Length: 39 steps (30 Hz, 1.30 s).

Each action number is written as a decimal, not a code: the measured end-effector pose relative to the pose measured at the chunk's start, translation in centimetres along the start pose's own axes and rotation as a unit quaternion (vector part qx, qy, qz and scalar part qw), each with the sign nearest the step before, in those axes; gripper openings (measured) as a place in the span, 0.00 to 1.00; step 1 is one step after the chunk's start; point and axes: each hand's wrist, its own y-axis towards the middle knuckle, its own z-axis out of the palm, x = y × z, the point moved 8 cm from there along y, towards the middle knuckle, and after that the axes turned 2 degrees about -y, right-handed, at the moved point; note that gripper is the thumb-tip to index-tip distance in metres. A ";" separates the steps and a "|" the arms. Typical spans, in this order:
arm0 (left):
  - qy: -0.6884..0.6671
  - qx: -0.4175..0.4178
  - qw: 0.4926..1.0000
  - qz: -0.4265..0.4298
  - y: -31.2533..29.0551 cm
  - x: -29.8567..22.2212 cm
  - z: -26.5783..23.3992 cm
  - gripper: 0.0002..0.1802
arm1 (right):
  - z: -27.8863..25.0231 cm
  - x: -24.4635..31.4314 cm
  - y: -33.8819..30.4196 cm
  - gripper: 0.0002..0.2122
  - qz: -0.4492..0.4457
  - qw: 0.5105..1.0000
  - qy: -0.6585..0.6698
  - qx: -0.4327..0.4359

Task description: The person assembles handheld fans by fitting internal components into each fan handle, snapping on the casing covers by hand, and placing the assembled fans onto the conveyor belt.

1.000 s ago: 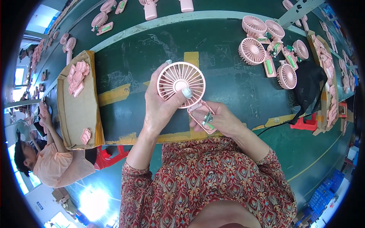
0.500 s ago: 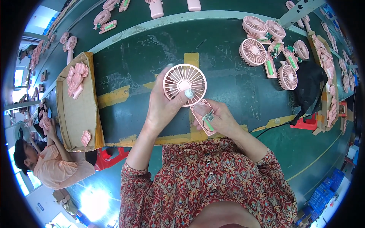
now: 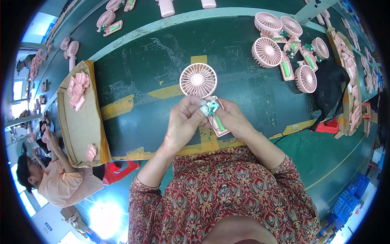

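Note:
A pink handheld fan (image 3: 198, 79) lies in front of me on the green table, its round grille pointing away. Its open handle (image 3: 221, 132) extends toward me, with a green battery (image 3: 218, 123) inside. My right hand (image 3: 237, 122) grips the handle from the right side. At the top of the handle, a small green circuit board (image 3: 212, 106) is pinched by the thumb and fingertips of my left hand (image 3: 183, 122). Part of the handle is hidden behind my fingers.
Several opened pink fans (image 3: 268, 53) stand at the right, beside a black bag (image 3: 331, 87). A cardboard tray (image 3: 83, 130) with pink shell pieces (image 3: 79, 87) sits at the left. Another person (image 3: 61, 179) works beyond it. A metal rail (image 3: 174, 19) crosses the table's far side.
My left hand has let go of the fan's grille and come down to the circuit board, which now stands raised from the handle. My right hand still grips the handle.

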 end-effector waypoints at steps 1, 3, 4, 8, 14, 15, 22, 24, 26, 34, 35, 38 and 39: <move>0.014 0.003 1.000 -0.003 0.0 -0.1 -0.3 0.13 | 0.0 -0.1 0.1 0.12 0.007 1.000 0.020 -0.001; 0.041 0.012 0.999 -0.004 -0.3 -0.4 0.2 0.14 | -0.5 -0.6 0.5 0.12 -0.019 1.000 -0.012 -0.008; 0.069 0.020 0.997 -0.003 -0.4 -0.4 0.5 0.15 | -0.8 -0.5 0.5 0.12 -0.045 0.998 -0.046 -0.015; 0.182 -0.022 0.981 0.056 -0.7 -1.3 0.0 0.15 | -0.6 0.4 0.1 0.11 -0.045 0.997 -0.050 -0.030; 0.403 -0.041 0.881 0.244 -1.4 -3.4 0.9 0.12 | -0.2 0.1 0.0 0.11 -0.006 1.000 0.000 -0.019; 0.403 -0.041 0.881 0.244 -1.4 -3.5 0.9 0.12 | -0.3 0.1 0.0 0.11 -0.012 1.000 -0.016 -0.016; 0.510 -0.027 0.812 0.283 -1.2 -3.7 1.8 0.11 | -0.3 0.2 0.0 0.11 -0.030 0.998 -0.060 -0.010; 0.531 -0.034 0.786 0.313 -1.5 -3.9 2.2 0.10 | -0.2 0.1 -0.1 0.11 -0.022 0.999 -0.045 -0.002; 0.535 -0.044 0.779 0.324 -1.6 -3.8 2.2 0.07 | -0.2 0.1 -0.3 0.12 -0.012 0.999 -0.029 0.005; 0.499 -0.058 0.824 0.263 -1.3 -2.9 0.5 0.04 | -0.5 0.2 -0.5 0.20 0.016 0.988 0.150 0.036; 0.491 -0.058 0.834 0.246 -1.1 -2.7 0.3 0.04 | -0.5 0.1 -0.3 0.20 0.016 0.988 0.151 0.035; 0.481 -0.059 0.848 0.213 -0.8 -2.4 0.0 0.03 | -0.7 -0.3 0.0 0.22 0.019 0.990 0.137 0.020; 0.481 -0.059 0.849 0.213 -0.7 -2.3 0.1 0.03 | -0.7 -0.2 0.0 0.21 0.020 0.989 0.143 0.019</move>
